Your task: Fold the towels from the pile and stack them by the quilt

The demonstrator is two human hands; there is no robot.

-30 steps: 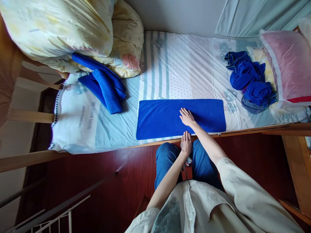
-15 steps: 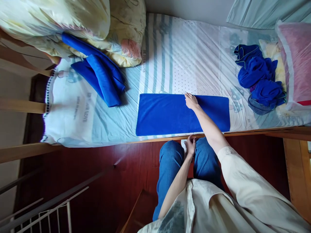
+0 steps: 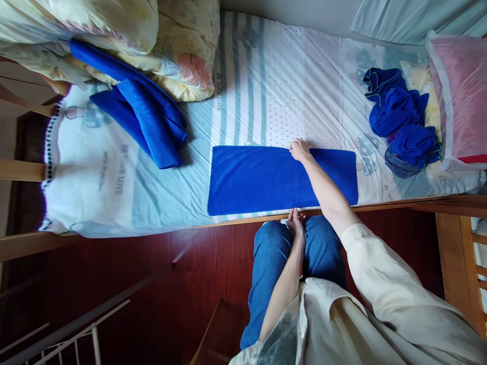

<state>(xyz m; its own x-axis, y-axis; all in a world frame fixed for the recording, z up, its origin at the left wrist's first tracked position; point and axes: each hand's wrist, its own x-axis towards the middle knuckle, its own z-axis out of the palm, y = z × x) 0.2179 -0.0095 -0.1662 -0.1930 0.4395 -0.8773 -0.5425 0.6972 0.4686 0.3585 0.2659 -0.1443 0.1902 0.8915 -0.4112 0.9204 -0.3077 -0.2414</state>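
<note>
Cloth [image 3: 251,180] of bright blue, soft-looking fabric, a long flat rectangle, lies along the near side of the bed, spread between the two hands and to either side of them. The right hand [image 3: 300,149] is at its far edge, right of the middle, with fingers curled down over the border; whether they pinch the fabric or only rest on it I cannot tell. Nearer the body, the left hand [image 3: 297,221] is turned partly palm-up, its fingertips close together at the near edge of the cloth — whether they grasp it I cannot tell either.

Just below the left fingertips runs the narrow light-wood bed rail [image 3: 228,222], and the knees of the blue denim jeans [image 3: 270,253] flank that wrist. Beyond the right hand stretches the pale bedsheet [image 3: 285,76], printed with grey-green stripes and small dots. Well to the left of both hands lies a loosely folded length of blue fabric [image 3: 148,121], one end reaching up against the puffy yellow floral quilt [image 3: 194,66]. Well to the right of the grip sits a crumpled heap of darker blue cloths [image 3: 403,121] — just beside it, a pink cushion in a white-edged cover [image 3: 462,96].
</note>
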